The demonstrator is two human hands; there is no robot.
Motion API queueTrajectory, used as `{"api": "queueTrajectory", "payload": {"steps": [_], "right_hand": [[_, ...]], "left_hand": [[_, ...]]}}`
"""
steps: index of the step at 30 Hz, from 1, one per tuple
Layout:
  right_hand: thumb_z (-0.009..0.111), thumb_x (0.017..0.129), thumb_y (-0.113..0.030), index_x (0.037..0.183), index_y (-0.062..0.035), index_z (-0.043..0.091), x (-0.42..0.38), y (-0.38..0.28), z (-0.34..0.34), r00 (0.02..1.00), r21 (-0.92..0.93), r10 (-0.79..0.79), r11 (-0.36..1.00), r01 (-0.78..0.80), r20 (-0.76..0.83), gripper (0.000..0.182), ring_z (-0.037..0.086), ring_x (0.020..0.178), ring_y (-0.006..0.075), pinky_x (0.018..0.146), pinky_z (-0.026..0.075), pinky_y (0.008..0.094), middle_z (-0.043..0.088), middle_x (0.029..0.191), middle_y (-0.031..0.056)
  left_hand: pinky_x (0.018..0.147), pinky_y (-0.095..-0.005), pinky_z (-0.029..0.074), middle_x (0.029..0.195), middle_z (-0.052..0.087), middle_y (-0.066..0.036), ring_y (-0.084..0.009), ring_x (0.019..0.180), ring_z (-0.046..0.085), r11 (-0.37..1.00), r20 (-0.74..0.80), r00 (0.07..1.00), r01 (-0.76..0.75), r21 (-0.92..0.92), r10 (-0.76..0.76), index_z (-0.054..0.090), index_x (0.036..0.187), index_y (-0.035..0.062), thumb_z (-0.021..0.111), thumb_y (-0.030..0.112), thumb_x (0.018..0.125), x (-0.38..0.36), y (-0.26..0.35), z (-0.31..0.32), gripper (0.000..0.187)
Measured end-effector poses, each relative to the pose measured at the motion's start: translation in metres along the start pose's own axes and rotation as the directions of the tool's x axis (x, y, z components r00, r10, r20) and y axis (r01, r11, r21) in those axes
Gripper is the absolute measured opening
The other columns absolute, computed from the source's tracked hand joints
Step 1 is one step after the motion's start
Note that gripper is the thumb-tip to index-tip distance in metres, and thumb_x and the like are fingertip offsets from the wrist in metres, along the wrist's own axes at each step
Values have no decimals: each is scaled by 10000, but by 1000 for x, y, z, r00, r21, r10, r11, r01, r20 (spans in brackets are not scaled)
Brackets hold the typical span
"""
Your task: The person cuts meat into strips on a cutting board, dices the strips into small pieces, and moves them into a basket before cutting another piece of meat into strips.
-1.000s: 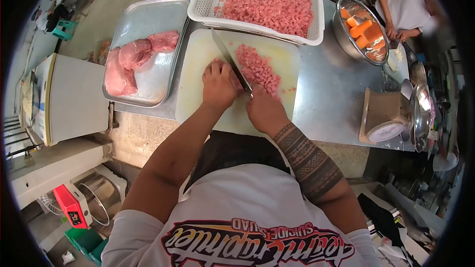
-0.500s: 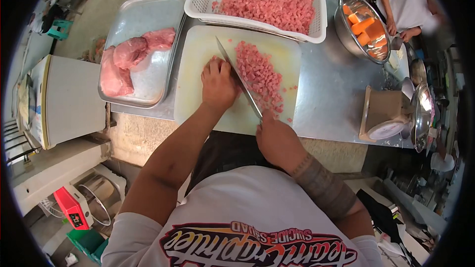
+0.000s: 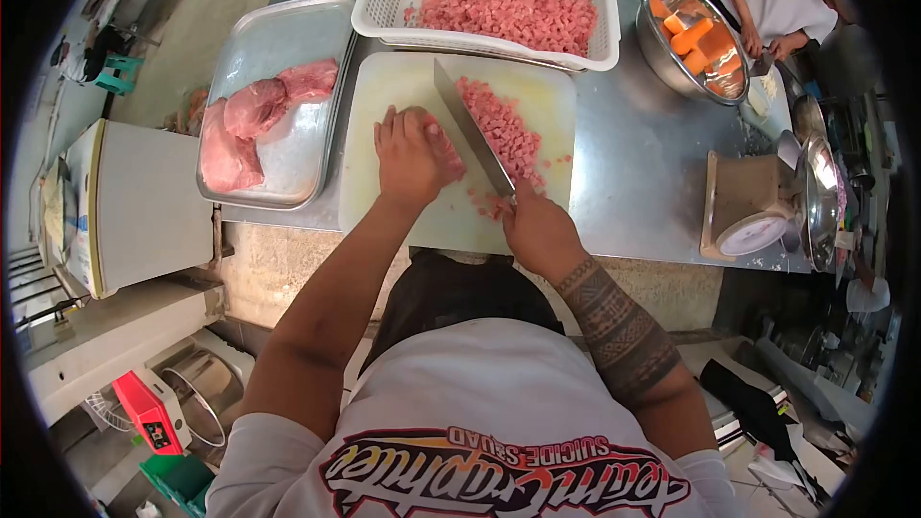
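My left hand (image 3: 411,155) is closed over a piece of raw pink meat (image 3: 445,150) on the white cutting board (image 3: 366,125), its fingers hiding part of the meat. In my right hand (image 3: 539,232), near the board's front edge, is the handle of a long kitchen knife (image 3: 470,127). Its blade slants away to the upper left, between the held piece and a pile of diced meat (image 3: 501,125). A few loose cubes lie around the blade's heel. More diced meat (image 3: 508,0) fills much of a white perforated basket (image 3: 614,34) behind the board.
Left of the board, a metal tray (image 3: 299,155) carries large meat pieces (image 3: 255,107). To the right stand a steel bowl (image 3: 654,50) of orange chunks (image 3: 693,36) and a weighing scale (image 3: 753,211). A co-worker's hands (image 3: 767,46) work at the far right, beside the bowl.
The knife blade has swung away from my left hand and its flat side shows more. My left hand has moved slightly left, exposing more of the held meat. The view has shifted a little.
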State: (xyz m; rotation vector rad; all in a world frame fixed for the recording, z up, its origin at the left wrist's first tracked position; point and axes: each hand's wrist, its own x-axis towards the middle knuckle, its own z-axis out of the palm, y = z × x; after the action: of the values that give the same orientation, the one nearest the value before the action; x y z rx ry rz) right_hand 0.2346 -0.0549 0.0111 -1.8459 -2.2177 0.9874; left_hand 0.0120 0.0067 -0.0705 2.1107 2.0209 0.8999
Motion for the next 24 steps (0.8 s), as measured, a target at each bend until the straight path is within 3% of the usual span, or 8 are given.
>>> {"api": "queueTrajectory", "payload": {"steps": [3,5,8,14,17,21,23,24], "right_hand": [[618,1024,-194,1255,45,522,-25,-5,-1,998,-18,-21,1000,20,-55,346,716,811,476,728,565,580,725,859,261],[591,1036,-204,1251,49,516,-44,-17,-14,1000,-28,-16,999,16,-3,341,722,807,465,718,571,572,721,861,262],[579,1035,-189,1236,47,510,-68,-35,-33,993,-44,4,999,1,117,317,723,791,454,705,575,560,715,845,258],[587,1009,-145,1147,31,507,-53,-38,-21,992,-39,-26,999,31,125,238,725,788,452,707,575,558,714,834,246],[579,990,-118,1161,52,512,-25,-41,-5,994,-31,-64,997,67,86,250,732,798,446,713,579,557,718,840,246],[574,959,-89,1200,84,527,10,-51,7,992,-41,-73,996,77,100,301,741,822,439,711,586,548,723,853,253],[560,996,-128,1204,67,499,33,-49,23,994,-61,-82,994,86,68,292,728,836,479,738,570,581,720,869,283],[553,1015,-147,1206,58,485,38,-50,28,995,-68,-88,993,91,51,289,721,843,499,751,562,597,718,876,298]], "left_hand": [[1041,-529,448,1168,626,-178,-397,1160,580,993,112,994,11,-120,3,546,1202,37,742,170,898,4,-9,-4,386],[1018,-522,454,1140,627,-171,-389,1112,589,989,139,989,-25,-145,45,543,1189,33,853,176,791,7,3,-18,524],[1042,-517,457,1180,630,-183,-404,1142,597,990,215,974,97,-105,-73,548,1207,31,922,161,656,10,4,-17,679],[1112,-507,445,1322,617,-242,-433,1267,576,997,143,987,70,-13,-68,555,1300,-9,876,179,727,5,-14,12,683],[1118,-514,441,1353,611,-258,-445,1272,572,996,164,984,82,-34,-76,567,1305,-24,778,172,830,7,-7,2,556],[1118,-523,443,1355,616,-265,-460,1269,570,996,129,991,48,-73,-38,573,1284,-27,670,127,889,7,-7,1,434],[1115,-528,445,1349,621,-268,-468,1265,573,998,69,997,-41,-48,44,570,1281,-27,649,107,891,2,-17,14,420],[1102,-527,451,1330,628,-263,-466,1247,579,999,80,997,-5,-43,8,572,1264,-26,644,105,892,0,-17,14,401]]}}
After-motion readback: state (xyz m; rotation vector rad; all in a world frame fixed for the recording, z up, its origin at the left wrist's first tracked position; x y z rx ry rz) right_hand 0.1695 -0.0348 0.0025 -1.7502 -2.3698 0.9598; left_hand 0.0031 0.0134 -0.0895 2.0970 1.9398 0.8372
